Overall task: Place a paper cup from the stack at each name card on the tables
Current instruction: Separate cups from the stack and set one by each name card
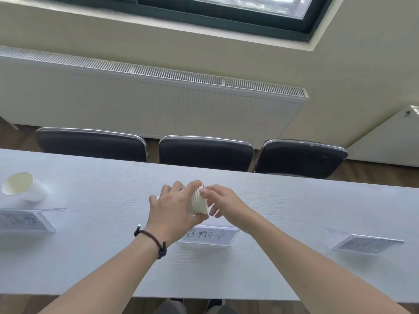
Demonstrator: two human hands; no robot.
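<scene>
From my feed: left hand [173, 208] wraps the cup stack [199, 201] above the middle name card [207, 235], right hand [223, 203] fingertips pinching its rim.

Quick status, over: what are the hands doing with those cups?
Left hand holding cup stack; right hand peeling at its rim. One cup already at left card. Middle card waiting. Nothing blocking.

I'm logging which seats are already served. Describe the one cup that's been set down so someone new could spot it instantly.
Start at the long pale table in front of the three black chairs. Follow it to its far left end, where a single white paper cup stands beyond the leftmost name card. Unlike the stack of cups held between the left hand and right hand, it stands alone, untouched.
</scene>
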